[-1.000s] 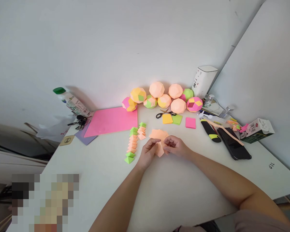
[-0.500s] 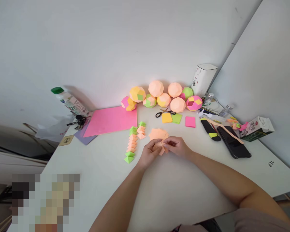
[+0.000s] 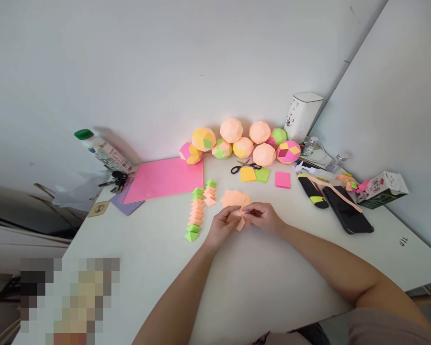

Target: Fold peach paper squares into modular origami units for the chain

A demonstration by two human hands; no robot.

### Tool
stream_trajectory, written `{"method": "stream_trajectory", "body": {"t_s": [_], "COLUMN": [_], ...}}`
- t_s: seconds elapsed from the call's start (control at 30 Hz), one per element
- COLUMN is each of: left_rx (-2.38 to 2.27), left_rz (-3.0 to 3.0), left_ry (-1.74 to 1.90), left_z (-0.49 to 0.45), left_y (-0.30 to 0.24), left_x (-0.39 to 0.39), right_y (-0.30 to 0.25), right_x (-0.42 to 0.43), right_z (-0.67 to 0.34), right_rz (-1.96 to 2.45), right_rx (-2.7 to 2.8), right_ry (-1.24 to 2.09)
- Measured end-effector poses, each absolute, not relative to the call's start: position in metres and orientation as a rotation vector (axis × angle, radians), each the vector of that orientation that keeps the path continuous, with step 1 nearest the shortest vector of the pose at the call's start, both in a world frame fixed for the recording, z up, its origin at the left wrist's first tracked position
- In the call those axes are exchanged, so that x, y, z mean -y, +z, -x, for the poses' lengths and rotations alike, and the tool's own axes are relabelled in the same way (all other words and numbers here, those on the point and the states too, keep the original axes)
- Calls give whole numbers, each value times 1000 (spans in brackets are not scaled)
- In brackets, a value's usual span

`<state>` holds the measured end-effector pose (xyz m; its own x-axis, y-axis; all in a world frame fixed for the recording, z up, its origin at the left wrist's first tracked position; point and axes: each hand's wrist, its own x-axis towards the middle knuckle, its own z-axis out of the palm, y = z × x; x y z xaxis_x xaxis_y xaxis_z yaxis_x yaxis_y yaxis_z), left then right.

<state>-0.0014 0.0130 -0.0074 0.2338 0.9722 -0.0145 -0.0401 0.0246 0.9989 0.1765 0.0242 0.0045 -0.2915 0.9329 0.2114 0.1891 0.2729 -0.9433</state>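
Between my two hands is a peach folded paper piece (image 3: 240, 224), its points sticking out below my fingers. My left hand (image 3: 222, 225) pinches its left side, and my right hand (image 3: 262, 216) pinches the right. Fingers cover much of the piece. Just behind it lies a spread of peach paper (image 3: 235, 197) on the table. To the left of my left hand runs a row of small folded peach and green paper units (image 3: 197, 211), with a shorter row (image 3: 210, 193) beside it.
Several faceted paper balls (image 3: 232, 130) line the wall. Before them lie scissors (image 3: 246, 166) and yellow, green and pink sticky notes (image 3: 282, 179). A pink board (image 3: 165, 179) and a bottle (image 3: 102, 149) are left; a phone (image 3: 346, 211), cutter (image 3: 312, 191) and carton (image 3: 382, 190) are right.
Both hands stay almost still around the peach paper piece. The view has shifted very slightly; nothing on the table has visibly moved.
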Motion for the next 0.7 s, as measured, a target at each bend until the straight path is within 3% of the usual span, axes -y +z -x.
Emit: {"method": "stream_trajectory", "body": {"t_s": [0.43, 0.7], "left_rx": [-1036, -991], "left_rz": [-1218, -1143], "left_ry": [1053, 1066], "left_z": [1, 1], "left_y": [-7, -8], "left_x": [-14, -13], "right_y": [4, 3], "right_x": [-24, -23], "right_z": [-175, -175], "right_rz": [1036, 1027], "right_rx": [1735, 1691], "right_ry": [962, 1163]}}
